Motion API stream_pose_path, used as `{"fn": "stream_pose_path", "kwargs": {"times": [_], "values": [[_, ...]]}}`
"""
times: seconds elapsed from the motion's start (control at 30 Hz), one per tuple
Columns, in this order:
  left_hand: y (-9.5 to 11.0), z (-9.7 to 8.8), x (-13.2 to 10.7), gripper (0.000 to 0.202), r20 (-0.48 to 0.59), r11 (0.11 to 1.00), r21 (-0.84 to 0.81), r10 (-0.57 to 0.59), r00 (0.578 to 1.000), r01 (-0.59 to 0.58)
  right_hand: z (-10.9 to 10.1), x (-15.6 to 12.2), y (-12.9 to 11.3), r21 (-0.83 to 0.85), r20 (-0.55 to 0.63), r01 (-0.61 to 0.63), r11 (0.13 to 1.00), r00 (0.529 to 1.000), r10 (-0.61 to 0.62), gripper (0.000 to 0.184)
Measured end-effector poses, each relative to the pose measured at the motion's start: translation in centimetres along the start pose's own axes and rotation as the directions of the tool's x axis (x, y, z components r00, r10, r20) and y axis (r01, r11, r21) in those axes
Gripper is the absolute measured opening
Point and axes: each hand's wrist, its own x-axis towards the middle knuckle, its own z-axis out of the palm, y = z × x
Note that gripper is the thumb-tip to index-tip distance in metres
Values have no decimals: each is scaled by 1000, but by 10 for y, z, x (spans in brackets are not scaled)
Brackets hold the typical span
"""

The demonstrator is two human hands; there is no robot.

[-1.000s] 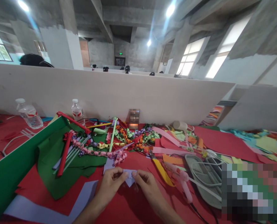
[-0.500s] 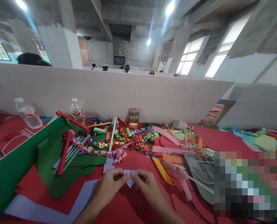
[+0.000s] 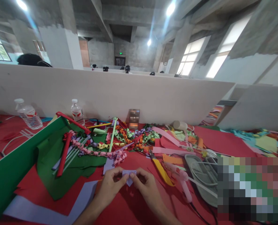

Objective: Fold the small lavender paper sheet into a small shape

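Observation:
A small folded piece of lilac paper (image 3: 129,178), pointed at the bottom, is held up between both hands. My left hand (image 3: 112,184) pinches its left side between thumb and fingers. On the right side my right hand (image 3: 145,184) grips it the same way, thumbs almost meeting at the middle. Just beyond the hands lies a pink paper chain (image 3: 120,157) bunched at its end. To the right rest a yellow utility knife (image 3: 162,172) and a pink hot glue gun (image 3: 182,176).
Coloured paper chains (image 3: 129,137) pile up at mid table. Left are a green board (image 3: 24,153), red rolled paper sticks (image 3: 64,154), green paper (image 3: 52,175), and lilac paper (image 3: 38,212). Two water bottles (image 3: 30,115) stand by the white partition (image 3: 106,93). A grey tray (image 3: 197,184) sits right.
Both hands still pinch the lilac paper, which has shifted slightly left and up. The things on the table stay in place.

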Motion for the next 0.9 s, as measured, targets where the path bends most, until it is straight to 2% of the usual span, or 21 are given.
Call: {"fn": "stream_pose_path", "kwargs": {"times": [0.1,0.2,0.3,0.4,0.53,0.7,0.9], "values": [[-4,-3,-1,28,-1,996,90,26,1000,-26,0,-1,0,5,-41,54,999,998,-53,36],[-7,-5,-1,25,-5,990,136,38,999,-37,-1,-1,2,-23,-47,51,998,998,-52,36],[-10,-3,0,28,-20,996,88,28,999,-27,-2,-1,4,-29,-109,70,997,991,-73,33],[-12,-1,3,33,-17,998,-53,-26,1000,25,-2,-2,7,-58,-171,127,990,976,-135,29],[-15,-1,4,38,40,982,-184,-41,998,47,-2,-2,12,-96,-123,141,985,981,-152,26],[-12,0,2,37,22,989,-146,-17,1000,20,-1,-3,13,-98,-122,160,982,978,-171,23],[-4,2,0,40,37,991,-136,-9,999,14,0,-4,4,-205,-79,197,959,973,-217,22]]}}
